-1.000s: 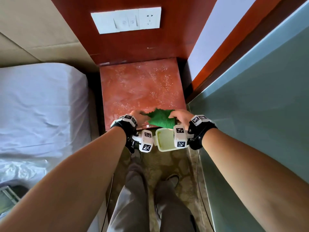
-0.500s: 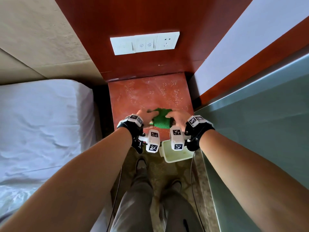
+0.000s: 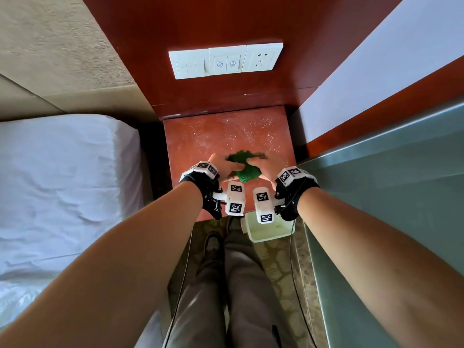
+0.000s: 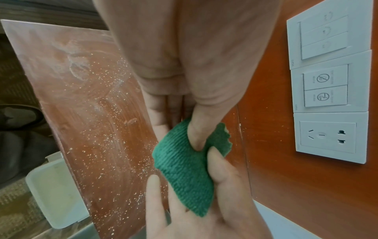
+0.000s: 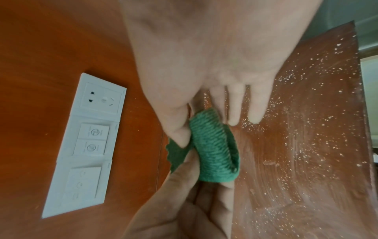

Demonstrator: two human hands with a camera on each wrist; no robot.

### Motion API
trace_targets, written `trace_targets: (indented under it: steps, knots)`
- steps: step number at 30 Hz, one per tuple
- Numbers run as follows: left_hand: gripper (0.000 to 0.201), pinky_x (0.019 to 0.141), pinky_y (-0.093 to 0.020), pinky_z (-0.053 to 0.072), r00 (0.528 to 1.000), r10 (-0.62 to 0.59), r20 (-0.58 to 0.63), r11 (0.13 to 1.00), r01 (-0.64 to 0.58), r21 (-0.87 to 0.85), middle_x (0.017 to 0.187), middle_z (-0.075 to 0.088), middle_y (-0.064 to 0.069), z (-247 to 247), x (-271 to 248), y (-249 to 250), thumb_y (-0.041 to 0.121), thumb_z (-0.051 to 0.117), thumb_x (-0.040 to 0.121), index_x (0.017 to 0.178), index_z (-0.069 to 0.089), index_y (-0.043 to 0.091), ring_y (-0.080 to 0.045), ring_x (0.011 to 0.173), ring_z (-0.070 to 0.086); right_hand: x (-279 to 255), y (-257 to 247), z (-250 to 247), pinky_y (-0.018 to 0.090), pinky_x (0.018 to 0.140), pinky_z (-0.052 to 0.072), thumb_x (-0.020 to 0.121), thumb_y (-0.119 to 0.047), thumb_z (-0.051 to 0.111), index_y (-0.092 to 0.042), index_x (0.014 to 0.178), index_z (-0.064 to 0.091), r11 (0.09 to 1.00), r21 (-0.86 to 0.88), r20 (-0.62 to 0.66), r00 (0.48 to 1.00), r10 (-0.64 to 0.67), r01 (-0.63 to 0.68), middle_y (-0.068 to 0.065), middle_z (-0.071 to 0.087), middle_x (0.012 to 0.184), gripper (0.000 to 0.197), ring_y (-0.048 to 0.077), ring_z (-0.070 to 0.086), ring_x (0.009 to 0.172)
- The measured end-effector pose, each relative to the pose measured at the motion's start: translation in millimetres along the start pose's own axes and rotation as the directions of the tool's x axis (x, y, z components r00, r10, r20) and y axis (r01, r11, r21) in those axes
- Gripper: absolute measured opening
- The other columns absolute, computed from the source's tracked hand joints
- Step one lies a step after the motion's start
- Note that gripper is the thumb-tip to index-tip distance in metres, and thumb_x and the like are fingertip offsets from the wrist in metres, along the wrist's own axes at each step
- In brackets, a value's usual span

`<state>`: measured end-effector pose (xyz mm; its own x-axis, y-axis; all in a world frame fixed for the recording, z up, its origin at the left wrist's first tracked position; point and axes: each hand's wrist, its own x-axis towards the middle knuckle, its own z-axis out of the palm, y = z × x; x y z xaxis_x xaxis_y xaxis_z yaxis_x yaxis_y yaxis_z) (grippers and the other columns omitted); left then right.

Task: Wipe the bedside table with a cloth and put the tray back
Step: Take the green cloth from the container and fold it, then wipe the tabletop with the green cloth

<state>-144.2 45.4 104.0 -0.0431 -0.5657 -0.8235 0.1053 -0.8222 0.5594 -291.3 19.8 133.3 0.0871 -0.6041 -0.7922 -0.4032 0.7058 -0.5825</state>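
Two-handed grip on cloth point(image 3: 244, 169), mid-table point(image 3: 200, 136)

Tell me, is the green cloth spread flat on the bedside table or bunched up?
Bunched up. The green cloth is folded into a curved wad, pinched between the left hand and the right hand above the bedside table.

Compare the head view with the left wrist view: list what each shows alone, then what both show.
Head view only: the bed with white sheets left of the table, the person's legs below, both forearms and the tagged wristbands.

Left wrist view only: the close grip, left thumb and fingers pinching the cloth's upper end, and swirled wipe marks across the dusty top.

Both: the green cloth held between left hand and right hand, the speckled bedside table, the white tray on the floor, the switch panel.
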Motion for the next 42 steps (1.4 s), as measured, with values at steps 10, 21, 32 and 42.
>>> trace_targets:
  steps: [10, 21, 32, 42]
  knots:
    - [0.035, 0.088, -0.042, 0.058, 0.998, 0.034, -0.053, 0.955, -0.017, 0.296, 0.105, 0.073, -0.010, -2.4, 42.8, 29.3, 0.012, 0.077, 0.081, 0.116, 0.068, 0.009, -0.027, 0.095, 0.072, 46.9, -13.0, -19.7, 0.024, 0.076, 0.055, 0.091, 0.003, 0.057, 0.008, 0.131, 0.045, 0.995, 0.024, 0.277, 0.957, 0.085, -0.096, 0.026, 0.053, 0.132, 0.042, 0.028, 0.061, 0.098]
    - [0.029, 0.076, -0.019, 0.050, 0.946, 0.265, -0.185, 0.713, -0.063, 0.698, 0.103, 0.072, -0.001, 22.0, 104.8, 62.2, 0.023, 0.079, 0.081, 0.108, 0.069, 0.015, -0.012, 0.084, 0.063, 121.6, -15.6, -73.5, 0.044, 0.102, 0.043, 0.095, 0.000, 0.051, -0.005, 0.144, 0.030, 0.983, 0.048, 0.094, 0.980, 0.174, -0.179, 0.019, 0.040, 0.145, 0.054, 0.036, 0.046, 0.129]
    - [0.093, 0.112, -0.049, 0.034, 0.929, 0.257, -0.267, 0.504, 0.107, 0.857, 0.151, 0.028, -0.006, 12.0, 175.1, 50.0, 0.043, 0.081, 0.075, 0.149, 0.028, 0.022, -0.032, 0.138, 0.027, 226.7, 11.9, -131.1, 0.044, 0.073, 0.060, 0.076, -0.019, 0.059, -0.017, 0.106, 0.063, 0.906, -0.423, -0.308, 0.945, -0.112, -0.030, 0.010, 0.069, 0.103, 0.031, 0.033, 0.071, 0.082]
    - [0.134, 0.119, -0.059, 0.006, 0.924, 0.231, -0.303, 0.401, 0.194, 0.895, 0.162, -0.016, -0.004, 2.6, 218.2, 25.0, 0.058, 0.084, 0.062, 0.156, -0.008, 0.027, -0.033, 0.149, -0.012, 266.4, 1.5, -128.9, 0.036, 0.098, 0.044, 0.083, -0.006, 0.056, -0.014, 0.126, 0.058, 0.752, -0.651, -0.359, 0.831, -0.426, 0.104, 0.011, 0.057, 0.126, 0.044, 0.031, 0.054, 0.117]
